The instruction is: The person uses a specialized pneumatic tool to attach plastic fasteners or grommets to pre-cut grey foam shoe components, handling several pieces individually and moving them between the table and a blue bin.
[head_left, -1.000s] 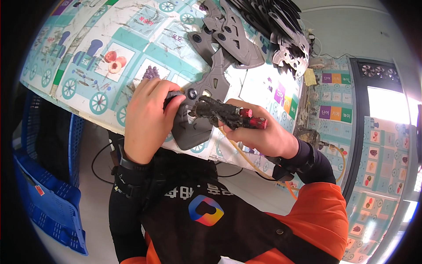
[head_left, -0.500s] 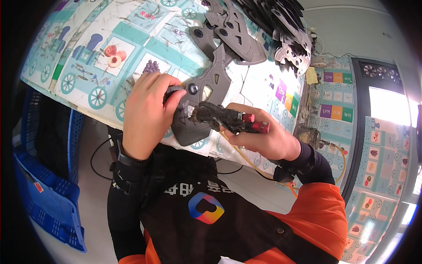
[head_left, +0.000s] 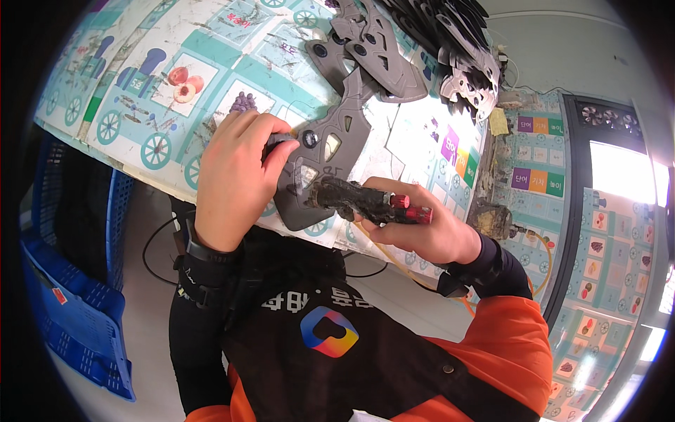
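Note:
Near the front edge of the table, a grey moulded plastic part [head_left: 343, 133] with cut-out openings lies under my hands. My left hand [head_left: 239, 176] is closed on its left edge, thumb and fingers pinching it; the fingertips are partly hidden. My right hand [head_left: 429, 228] is wrapped round a dark, grimy hand tool [head_left: 362, 200] with two red ends. The tool's front end is over the lower part of the grey piece; whether it touches cannot be seen. A thin yellow hose [head_left: 394, 257] runs down beside my right hand.
Several similar grey parts [head_left: 383, 53] lie beyond the held one. A pile of black and grey parts [head_left: 464, 67] is at the far right of the printed table cover [head_left: 151, 91]. Blue plastic crates [head_left: 77, 302] stand on the floor at left.
The tool's front end has shifted slightly right and down, uncovering an opening in the grey part. My left hand keeps its hold in nearly the same place.

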`<state>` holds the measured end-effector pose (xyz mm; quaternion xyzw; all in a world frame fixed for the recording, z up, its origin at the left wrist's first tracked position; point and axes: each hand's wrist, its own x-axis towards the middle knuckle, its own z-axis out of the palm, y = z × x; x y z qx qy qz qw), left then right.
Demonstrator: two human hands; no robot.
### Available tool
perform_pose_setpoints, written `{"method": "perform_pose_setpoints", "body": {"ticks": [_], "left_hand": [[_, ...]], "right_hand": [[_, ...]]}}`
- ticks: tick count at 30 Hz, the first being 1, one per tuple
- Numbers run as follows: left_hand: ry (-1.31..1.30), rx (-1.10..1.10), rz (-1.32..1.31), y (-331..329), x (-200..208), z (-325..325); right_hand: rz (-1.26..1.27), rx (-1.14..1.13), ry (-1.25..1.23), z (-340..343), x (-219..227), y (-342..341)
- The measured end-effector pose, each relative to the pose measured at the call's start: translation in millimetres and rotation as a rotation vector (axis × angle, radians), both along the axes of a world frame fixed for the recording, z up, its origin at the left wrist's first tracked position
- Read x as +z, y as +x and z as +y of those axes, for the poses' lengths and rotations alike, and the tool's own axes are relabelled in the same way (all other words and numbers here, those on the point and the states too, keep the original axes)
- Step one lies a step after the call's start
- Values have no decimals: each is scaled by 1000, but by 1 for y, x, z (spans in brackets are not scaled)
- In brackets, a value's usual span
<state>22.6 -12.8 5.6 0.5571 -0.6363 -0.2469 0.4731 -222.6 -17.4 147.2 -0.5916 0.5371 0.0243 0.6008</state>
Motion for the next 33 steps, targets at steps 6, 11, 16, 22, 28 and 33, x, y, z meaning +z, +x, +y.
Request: {"method": "perform_pose_setpoints", "body": {"ticks": [6, 11, 16, 22, 28, 33], "left_hand": [[-11, 4, -28, 1, -3, 0], [-27, 14, -40, 1, -4, -1], [-37, 12, -38, 1, -5, -2], [-44, 7, -44, 2, -5, -2], [-50, 6, -46, 2, -6, -1], [-55, 4, -36, 1, -4, -1]], "right_hand": [[9, 78, 10, -3, 2, -8], [50, -25, -14, 2, 4, -16], [150, -97, 17, 1, 4, -19], [-4, -258, -4, 3, 1, -22], [-25, -335, -57, 5, 6, -7], [-20, -210, -71, -4, 4, -5]]}}
